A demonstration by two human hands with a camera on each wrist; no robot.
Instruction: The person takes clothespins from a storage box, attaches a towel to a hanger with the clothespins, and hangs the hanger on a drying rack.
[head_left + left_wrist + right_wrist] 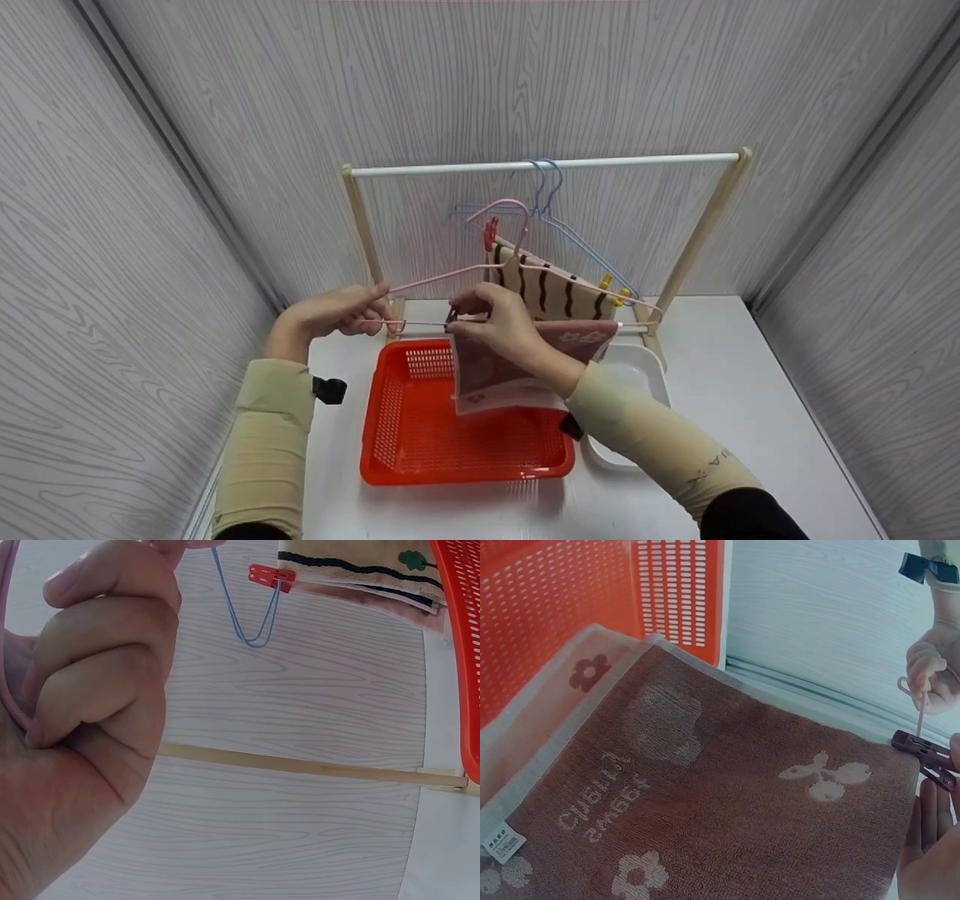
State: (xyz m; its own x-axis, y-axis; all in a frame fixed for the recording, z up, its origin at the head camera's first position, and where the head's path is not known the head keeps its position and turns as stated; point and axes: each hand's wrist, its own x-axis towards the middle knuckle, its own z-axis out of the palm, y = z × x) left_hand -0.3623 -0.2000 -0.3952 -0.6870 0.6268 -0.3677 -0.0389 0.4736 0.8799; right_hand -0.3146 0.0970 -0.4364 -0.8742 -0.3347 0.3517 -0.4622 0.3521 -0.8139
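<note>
My left hand (341,311) grips the left end of a pink hanger (442,277), its fingers curled around the wire. A brownish-pink towel (727,780) with pale flower and fruit patterns drapes over the hanger's lower bar. At the towel's left corner, my right hand (499,319) pinches a dark clothespin (911,741), whose jaws sit over the towel edge and the bar. In the head view the right hand covers part of the towel. The hanger's hook points up, in front of the rack and free of its rail.
Behind, blue hangers (581,244) hang from a white rail (645,161). A striped towel (551,289) is held there by red clips (490,232) and yellow clips (619,297). Below stand a red basket (465,476) and, to the right, a white tray (656,367).
</note>
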